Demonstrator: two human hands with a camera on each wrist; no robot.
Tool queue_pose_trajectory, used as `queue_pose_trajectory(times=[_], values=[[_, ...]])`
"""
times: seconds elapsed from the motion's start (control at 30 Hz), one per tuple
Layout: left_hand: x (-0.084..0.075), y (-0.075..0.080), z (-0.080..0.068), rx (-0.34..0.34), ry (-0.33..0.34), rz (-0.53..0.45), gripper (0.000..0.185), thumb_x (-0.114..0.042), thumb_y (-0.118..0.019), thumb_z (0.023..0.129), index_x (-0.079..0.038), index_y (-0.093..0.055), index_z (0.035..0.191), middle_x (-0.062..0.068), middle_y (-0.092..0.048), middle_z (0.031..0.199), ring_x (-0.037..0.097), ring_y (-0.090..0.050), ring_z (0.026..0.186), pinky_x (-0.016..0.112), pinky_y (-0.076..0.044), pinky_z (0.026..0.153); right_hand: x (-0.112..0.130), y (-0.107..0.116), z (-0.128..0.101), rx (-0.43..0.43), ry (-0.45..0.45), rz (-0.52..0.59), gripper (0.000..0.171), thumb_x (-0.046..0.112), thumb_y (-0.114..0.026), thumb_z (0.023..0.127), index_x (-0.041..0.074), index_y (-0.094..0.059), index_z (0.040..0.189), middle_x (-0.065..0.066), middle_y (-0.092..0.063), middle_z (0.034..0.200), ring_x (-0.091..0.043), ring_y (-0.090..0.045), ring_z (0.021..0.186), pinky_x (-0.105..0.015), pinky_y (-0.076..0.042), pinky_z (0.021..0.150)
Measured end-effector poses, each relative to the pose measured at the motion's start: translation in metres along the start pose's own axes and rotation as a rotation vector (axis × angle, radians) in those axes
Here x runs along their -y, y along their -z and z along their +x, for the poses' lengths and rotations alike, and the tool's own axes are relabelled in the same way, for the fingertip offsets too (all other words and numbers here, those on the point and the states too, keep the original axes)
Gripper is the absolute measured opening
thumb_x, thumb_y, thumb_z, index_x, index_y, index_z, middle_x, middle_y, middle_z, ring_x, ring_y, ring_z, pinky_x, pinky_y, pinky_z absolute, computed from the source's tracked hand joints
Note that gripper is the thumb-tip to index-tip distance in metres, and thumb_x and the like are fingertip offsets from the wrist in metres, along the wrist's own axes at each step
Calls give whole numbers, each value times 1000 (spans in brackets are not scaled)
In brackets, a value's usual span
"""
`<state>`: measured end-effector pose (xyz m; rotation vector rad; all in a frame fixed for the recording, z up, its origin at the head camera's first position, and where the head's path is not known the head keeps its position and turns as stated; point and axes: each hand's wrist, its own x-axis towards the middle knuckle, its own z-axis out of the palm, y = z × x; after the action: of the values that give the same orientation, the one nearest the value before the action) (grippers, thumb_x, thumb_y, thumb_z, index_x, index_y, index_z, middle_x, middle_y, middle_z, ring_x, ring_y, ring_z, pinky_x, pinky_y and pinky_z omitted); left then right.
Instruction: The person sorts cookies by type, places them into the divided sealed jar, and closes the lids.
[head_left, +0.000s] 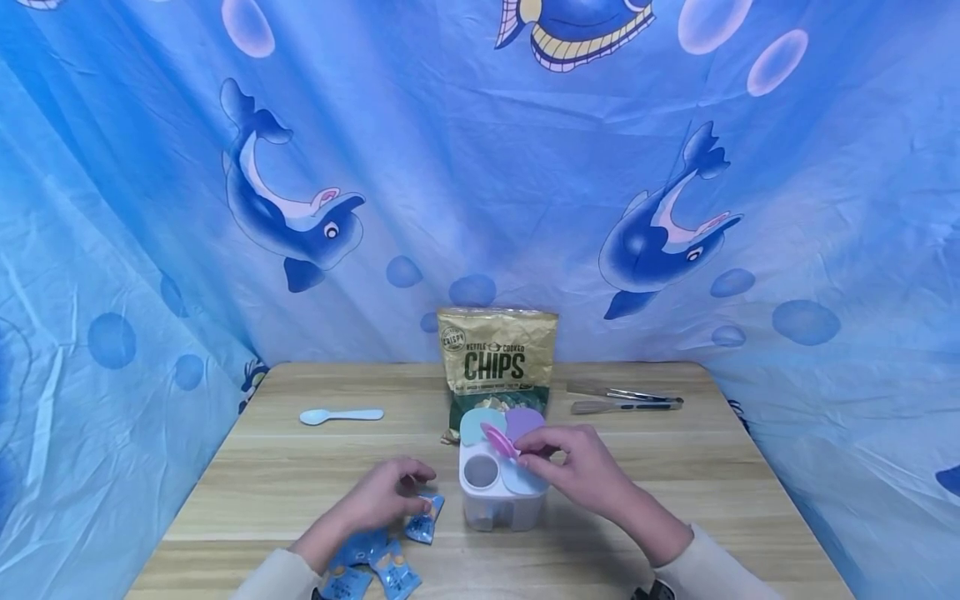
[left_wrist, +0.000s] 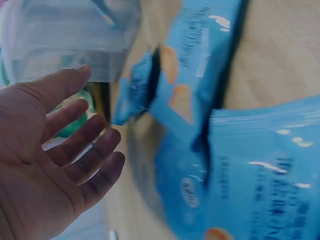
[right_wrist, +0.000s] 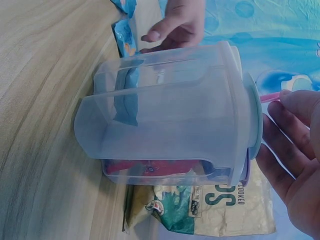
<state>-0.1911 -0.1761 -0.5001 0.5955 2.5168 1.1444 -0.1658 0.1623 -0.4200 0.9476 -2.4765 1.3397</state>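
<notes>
A clear plastic container [head_left: 483, 512] with a white top and coloured flip lids stands at the table's middle. My right hand [head_left: 581, 468] pinches the raised pink lid [head_left: 497, 438], and a round opening [head_left: 481, 472] shows in front of it. The mint lid [head_left: 480, 427], purple lid [head_left: 523, 421] and light blue lid [head_left: 521, 478] lie down. Through the container's wall, a blue packet [right_wrist: 127, 95] and a red packet [right_wrist: 150, 167] show inside. My left hand [head_left: 378, 497], fingers loosely spread and holding nothing, is beside a small blue snack packet [head_left: 423, 523] left of the container.
Several more blue packets [head_left: 395, 573] lie at the front left. A gold and green chips bag [head_left: 498, 350] stands behind the container. A white spoon [head_left: 341, 416] lies at the back left, tongs [head_left: 626, 406] at the back right. A blue curtain [head_left: 480, 167] surrounds the table.
</notes>
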Motion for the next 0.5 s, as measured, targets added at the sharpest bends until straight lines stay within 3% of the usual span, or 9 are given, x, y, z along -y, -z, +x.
queue_pose_trajectory(times=[0.27, 0.5], values=[[12, -7, 3, 41, 60, -5, 41, -24, -84, 84, -9, -72, 120, 2, -72, 113, 22, -66, 103, 48, -55, 91, -1, 0, 0, -7, 5, -5, 16, 14, -80, 89, 16, -79, 105, 7, -78, 96, -3, -71, 84, -28, -61, 73], [15, -10, 3, 51, 63, 46, 37, -18, -85, 81, -14, -74, 116, -1, -70, 113, 19, -64, 102, 46, -55, 90, -1, 0, 0, -8, -2, -12, 16, 14, -80, 89, 17, -79, 105, 8, -78, 96, -3, -70, 84, -26, -60, 74]])
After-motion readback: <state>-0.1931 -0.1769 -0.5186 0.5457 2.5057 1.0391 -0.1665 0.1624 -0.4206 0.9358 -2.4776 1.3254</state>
